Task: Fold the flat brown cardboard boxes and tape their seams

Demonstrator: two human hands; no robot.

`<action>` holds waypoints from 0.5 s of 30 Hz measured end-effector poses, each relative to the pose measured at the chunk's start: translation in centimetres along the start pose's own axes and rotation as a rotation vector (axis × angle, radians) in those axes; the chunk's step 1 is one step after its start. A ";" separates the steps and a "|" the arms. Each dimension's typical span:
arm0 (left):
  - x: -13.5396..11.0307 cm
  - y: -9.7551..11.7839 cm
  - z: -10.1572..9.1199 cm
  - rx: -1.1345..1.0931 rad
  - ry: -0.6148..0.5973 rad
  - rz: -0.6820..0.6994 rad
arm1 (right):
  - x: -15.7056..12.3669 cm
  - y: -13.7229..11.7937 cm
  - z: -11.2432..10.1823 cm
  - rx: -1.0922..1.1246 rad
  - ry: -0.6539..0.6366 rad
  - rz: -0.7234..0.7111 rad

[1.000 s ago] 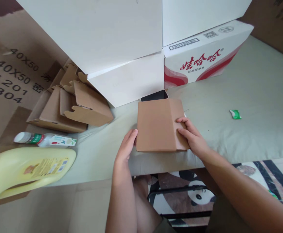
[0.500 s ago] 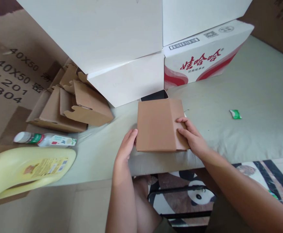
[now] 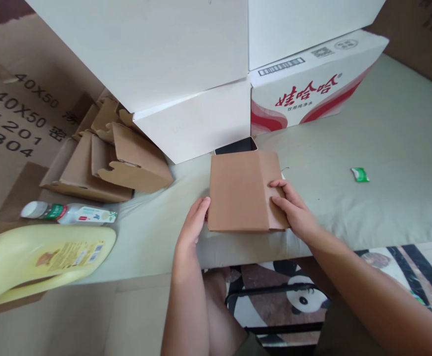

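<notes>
In front of me a small brown cardboard box point(image 3: 238, 193) rests near the front edge of a pale green sheet point(image 3: 323, 202). My left hand point(image 3: 194, 220) grips its left side, with the thumb at the edge and the other fingers mostly hidden. On the right, my right hand point(image 3: 290, 205) lies against the box's folded side, two fingers on its face. Just behind the box, a dark, light-rimmed object point(image 3: 236, 146) is partly covered. I cannot see the box's underside.
Large white cartons point(image 3: 194, 123) stand behind, beside a white-and-red carton point(image 3: 312, 94). Folded brown boxes point(image 3: 138, 158), a clear bottle point(image 3: 71, 213) and a yellow jug point(image 3: 53, 257) are at the left. A small green packet point(image 3: 360, 174) lies to the right.
</notes>
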State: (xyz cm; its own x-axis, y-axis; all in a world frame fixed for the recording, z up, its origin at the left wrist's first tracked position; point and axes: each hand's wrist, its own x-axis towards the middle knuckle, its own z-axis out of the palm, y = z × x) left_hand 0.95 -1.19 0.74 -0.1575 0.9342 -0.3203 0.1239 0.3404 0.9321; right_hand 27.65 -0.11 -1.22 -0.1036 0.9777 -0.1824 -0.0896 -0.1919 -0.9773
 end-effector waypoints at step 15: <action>0.0 0.1 0.2 0.027 0.028 0.008 | 0.1 0.1 0.1 -0.015 0.003 -0.033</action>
State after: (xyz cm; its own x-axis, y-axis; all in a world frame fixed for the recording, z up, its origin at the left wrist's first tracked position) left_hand 1.18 -1.11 0.82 -0.1839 0.9336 -0.3074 0.1516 0.3360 0.9296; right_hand 27.53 -0.07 -1.37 -0.0977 0.9837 -0.1508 -0.0783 -0.1586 -0.9842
